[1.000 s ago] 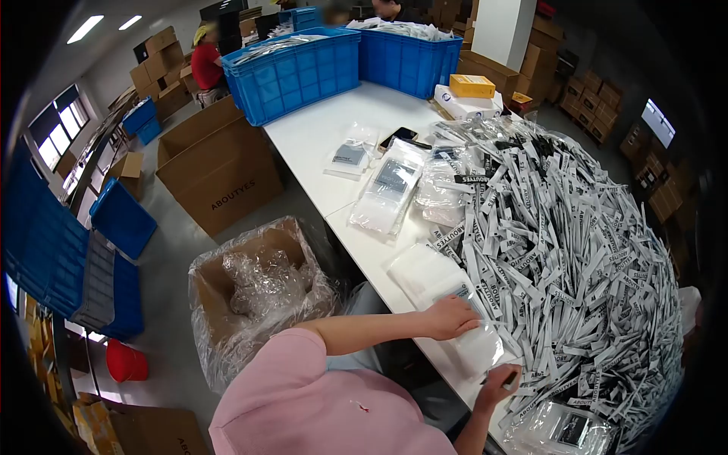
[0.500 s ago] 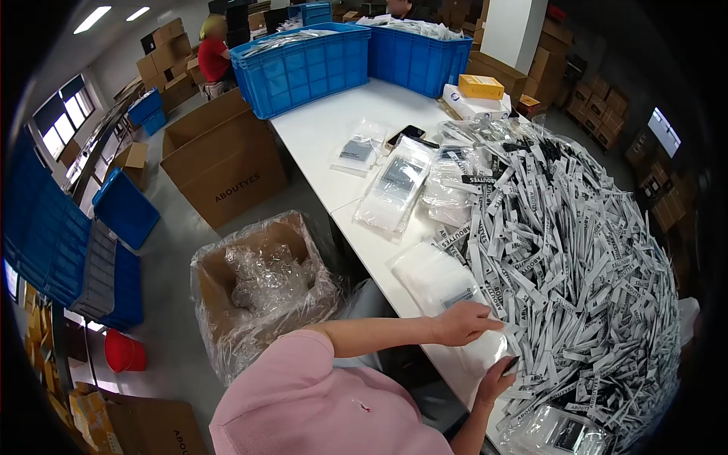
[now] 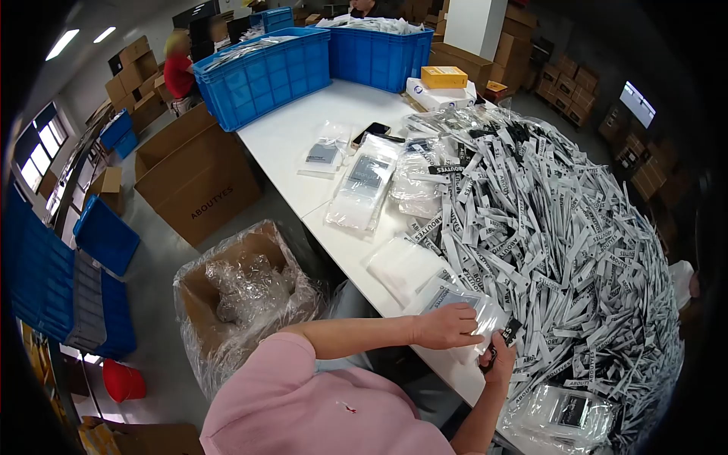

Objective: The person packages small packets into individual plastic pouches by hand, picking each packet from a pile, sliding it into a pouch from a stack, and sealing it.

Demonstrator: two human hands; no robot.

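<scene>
My left hand [image 3: 449, 324] is closed on the edge of a clear plastic bag [image 3: 489, 318] over the table's near edge. In my right hand [image 3: 499, 362] is a black packet with white lettering [image 3: 511, 331], held at the mouth of that bag; whether part of it is inside I cannot tell. Beneath my left hand lies a clear bag with a grey printed label [image 3: 447, 297], and beside it a stack of frosted bags [image 3: 406, 267]. A big heap of narrow white-and-black printed packets [image 3: 546, 227] spreads just beyond both hands.
Bundles of labelled clear bags [image 3: 364, 182] and a phone [image 3: 370, 134] lie farther up the white table [image 3: 284, 155]. Blue crates [image 3: 265, 80] stand at its far end. Left of the table are a plastic-lined carton [image 3: 243, 292] and a large cardboard box [image 3: 201, 186]. Another person [image 3: 179, 72] stands beyond.
My left hand has shifted slightly left and down with the bag. My right hand has brought the black packet up to the bag, and more of the packet shows. The whole view has shifted.
</scene>
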